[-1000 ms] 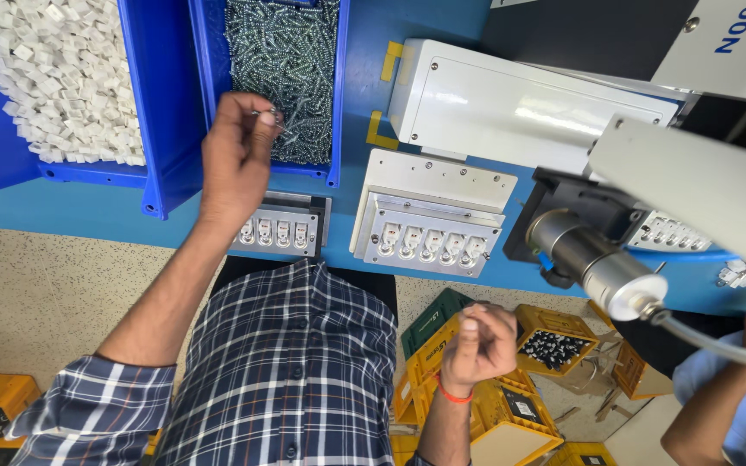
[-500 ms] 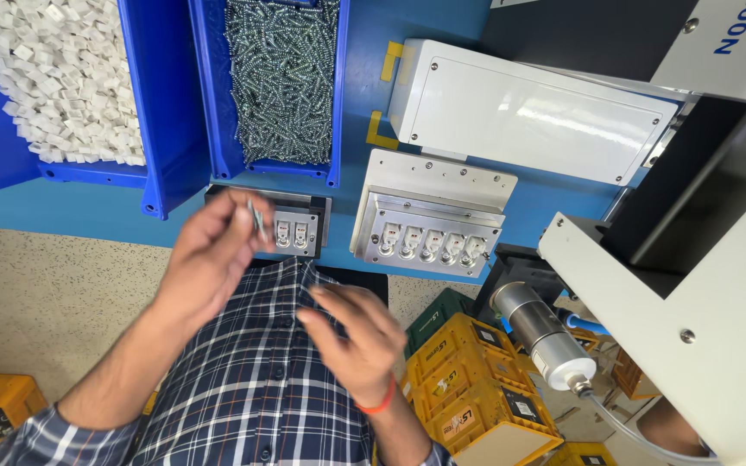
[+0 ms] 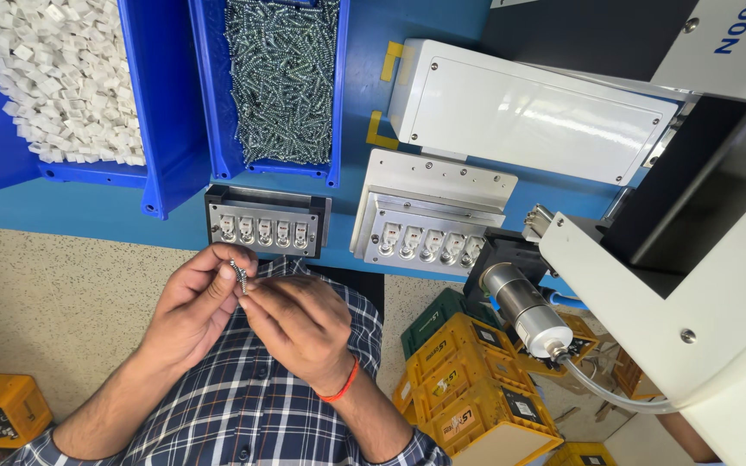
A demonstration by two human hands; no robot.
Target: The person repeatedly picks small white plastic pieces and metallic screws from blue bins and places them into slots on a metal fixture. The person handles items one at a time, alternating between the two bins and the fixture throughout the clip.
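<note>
My left hand (image 3: 190, 312) is closed on a few small silver screws (image 3: 238, 274), held up at its fingertips. My right hand (image 3: 297, 326), with a red band at the wrist, meets it from the right and pinches at the same screws. Both hands hover over my checked shirt, just in front of a dark fixture (image 3: 267, 221) holding a row of white switch parts at the blue table's edge. Behind the fixture, a blue bin (image 3: 336, 103) is full of silver screws.
Another blue bin (image 3: 166, 129) of small white plastic pieces sits at the far left. A second, silver fixture (image 3: 429, 220) and a white box (image 3: 520, 108) lie to the right. A white machine arm with a metal cylinder (image 3: 528, 315) stands at right. Yellow crates (image 3: 468, 406) are on the floor.
My left hand came back from the screw bin towards my body with screws. My right hand rose from my lap and joined it at the fingertips. The view shifted left.
</note>
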